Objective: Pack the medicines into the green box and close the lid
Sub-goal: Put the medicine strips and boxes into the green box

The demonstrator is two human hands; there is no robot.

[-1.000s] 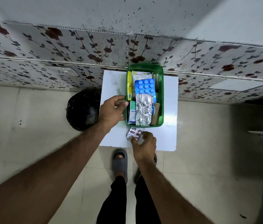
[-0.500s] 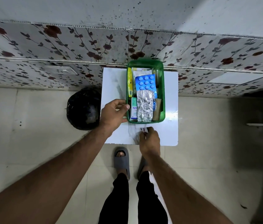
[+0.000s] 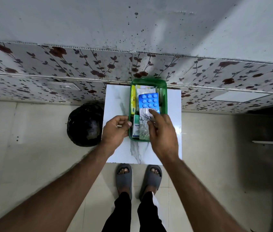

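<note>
The green box stands open on a small white marble-look table against the wall. It holds a blue blister pack, a silver foil strip, a white-and-green carton and a yellow pack. My left hand is curled at the box's near-left wall, thumb against the rim. My right hand hovers over the box's near right part, fingers reaching in. A small blister strip is pinched under its fingertips, mostly hidden.
A full black rubbish bag sits on the floor left of the table. A floral-tiled wall runs right behind it. My feet in grey sandals stand at the table's near edge.
My right hand has lifted the small strip off the table's near edge and moved forward over the box. The left hand has stayed at the box's left wall.
</note>
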